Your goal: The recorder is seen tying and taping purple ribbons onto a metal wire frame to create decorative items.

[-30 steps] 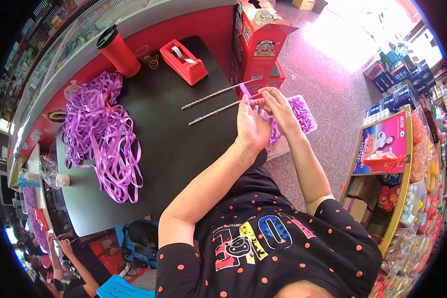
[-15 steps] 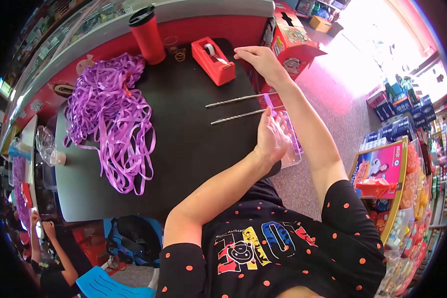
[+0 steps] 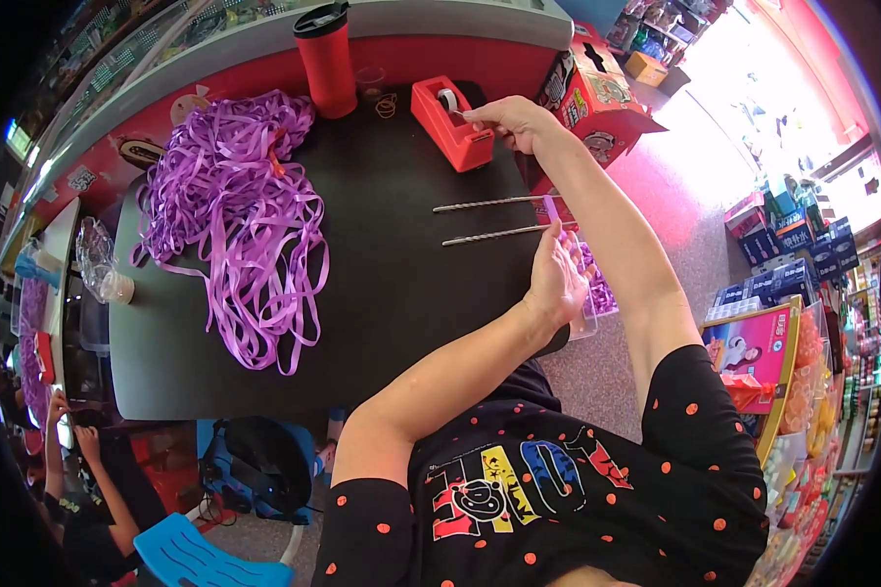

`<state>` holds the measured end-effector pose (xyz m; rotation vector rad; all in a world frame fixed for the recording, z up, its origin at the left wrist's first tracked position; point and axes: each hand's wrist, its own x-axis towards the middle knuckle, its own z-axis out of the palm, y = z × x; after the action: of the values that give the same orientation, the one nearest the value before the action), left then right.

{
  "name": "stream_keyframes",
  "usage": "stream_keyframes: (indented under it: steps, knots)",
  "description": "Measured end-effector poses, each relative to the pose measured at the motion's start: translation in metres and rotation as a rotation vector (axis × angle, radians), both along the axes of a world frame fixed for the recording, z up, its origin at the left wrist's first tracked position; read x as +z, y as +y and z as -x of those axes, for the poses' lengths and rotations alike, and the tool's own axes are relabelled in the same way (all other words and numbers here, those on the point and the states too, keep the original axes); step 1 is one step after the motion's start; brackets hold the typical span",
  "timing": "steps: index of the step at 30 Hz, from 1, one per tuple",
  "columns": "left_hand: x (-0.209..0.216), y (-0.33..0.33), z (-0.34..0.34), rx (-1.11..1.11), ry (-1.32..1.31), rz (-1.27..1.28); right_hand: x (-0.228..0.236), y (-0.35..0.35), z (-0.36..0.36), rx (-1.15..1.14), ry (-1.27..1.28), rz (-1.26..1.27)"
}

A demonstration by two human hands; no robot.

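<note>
My right hand [image 3: 521, 124] is at the far right of the table, its thumb and fingertips pinched at the tape [image 3: 450, 101] on a red tape dispenser [image 3: 452, 132]. Below it, my left hand [image 3: 558, 279] is cupped with the palm turned up, its fingertips at a purple ribbon [image 3: 551, 207] that crosses two thin metal rods. The upper rod [image 3: 485, 204] and the lower rod [image 3: 489, 236] stick out leftward over the table, side by side. Behind my left hand, a clear container [image 3: 597, 284] of small purple pieces is partly hidden.
A large tangled heap of purple ribbon [image 3: 235, 196] covers the left of the black table [image 3: 382, 284]. Behind it stand a red tumbler [image 3: 326, 64] and rubber bands [image 3: 387, 106]. A red carton [image 3: 602, 98] is beyond the table, a blue chair [image 3: 206, 558] at lower left, near another person's arms [image 3: 98, 460].
My right hand has moved onto the front of the tape dispenser and its fingers have closed. The left hand stays by the ribbon and rods. The whole view has shifted slightly.
</note>
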<state>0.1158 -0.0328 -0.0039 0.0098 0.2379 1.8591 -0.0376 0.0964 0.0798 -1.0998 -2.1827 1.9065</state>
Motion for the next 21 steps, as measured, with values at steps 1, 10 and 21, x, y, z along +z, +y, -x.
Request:
stream_keyframes:
  steps: [1, 10, 21]
  knots:
    - [0.0, 0.001, 0.0, 0.002, -0.006, 0.002, 0.001, -0.001, 0.001, -0.06, -0.002, -0.006]
    - [0.002, -0.001, 0.0, 0.003, -0.04, 0.058, 0.012, -0.009, -0.037, 0.074, 0.12, 0.002]
    - [0.022, -0.013, 0.007, -0.036, -0.082, -0.112, -0.028, -0.013, -0.058, -0.061, 0.206, 0.15]
